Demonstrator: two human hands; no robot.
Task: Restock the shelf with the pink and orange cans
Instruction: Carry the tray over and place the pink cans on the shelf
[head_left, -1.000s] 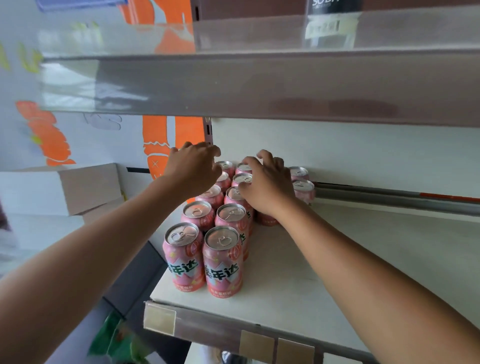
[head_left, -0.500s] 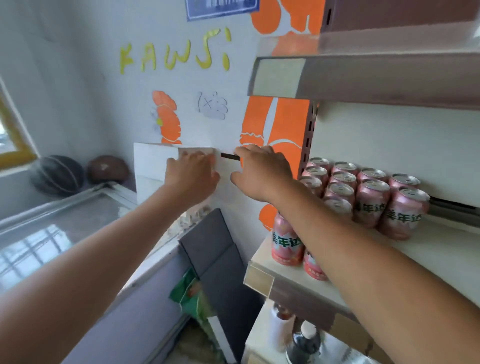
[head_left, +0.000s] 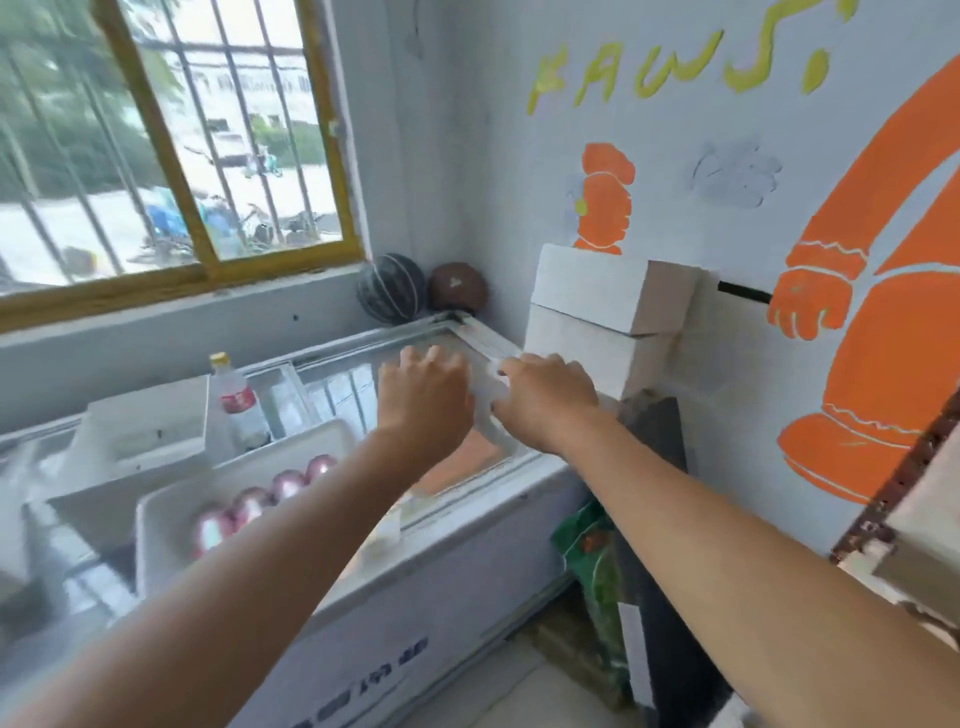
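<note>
Several pink cans (head_left: 260, 506) stand in a white tray (head_left: 171, 530) on top of the chest freezer (head_left: 447, 571) at the lower left. My left hand (head_left: 423, 392) hovers over the freezer's glass lid, fingers loosely spread and empty. My right hand (head_left: 545, 397) is beside it, to the right, also empty with relaxed fingers. Both hands are above and to the right of the tray, apart from the cans. The shelf shows only as a corner (head_left: 909, 519) at the far right edge.
Stacked white boxes (head_left: 608, 317) stand against the painted wall behind my right hand. A water bottle (head_left: 236, 402) and a white box (head_left: 145, 436) sit on the freezer. Two balls (head_left: 392, 288) rest in the corner. A green bag (head_left: 592, 571) stands on the floor by the freezer.
My view has swung left from the shelf to the freezer. Both hands left the shelved cans, empty, and moved left over the freezer lid.
</note>
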